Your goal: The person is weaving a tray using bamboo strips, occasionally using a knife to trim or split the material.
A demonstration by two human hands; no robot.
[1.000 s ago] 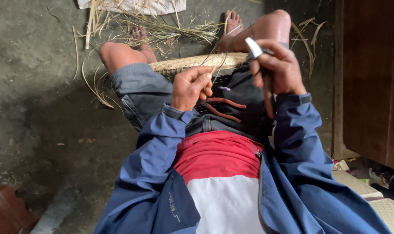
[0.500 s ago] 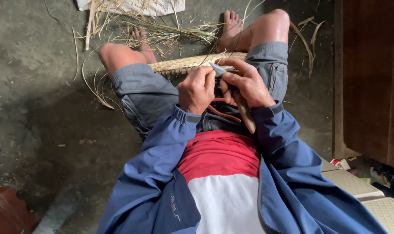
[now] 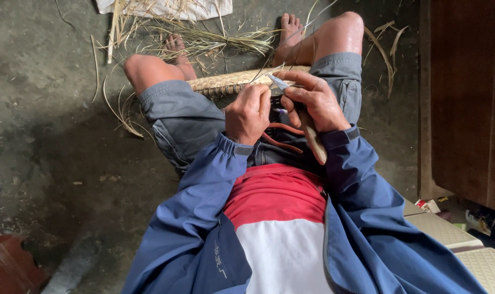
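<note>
The scene is dim overall, lit by soft, diffuse daylight that seems to fall from about 12 o'clock. The pale straw (image 3: 204, 38) and white cloth (image 3: 165, 7) at 12 o'clock are the brightest spots, with no harsh glare. The concrete floor (image 3: 51, 136) darkens toward 8 o'clock, where a broad soft shadow spreads. The wooden panel (image 3: 465, 98) at 3 o'clock sits in deep shade, its detail nearly lost. Focus is sharp at the center, on the left hand (image 3: 247, 114) and right hand (image 3: 315, 100). Corners look slightly stretched by the wide lens, and the jacket (image 3: 367, 239) at 6 o'clock is a little soft.
</note>
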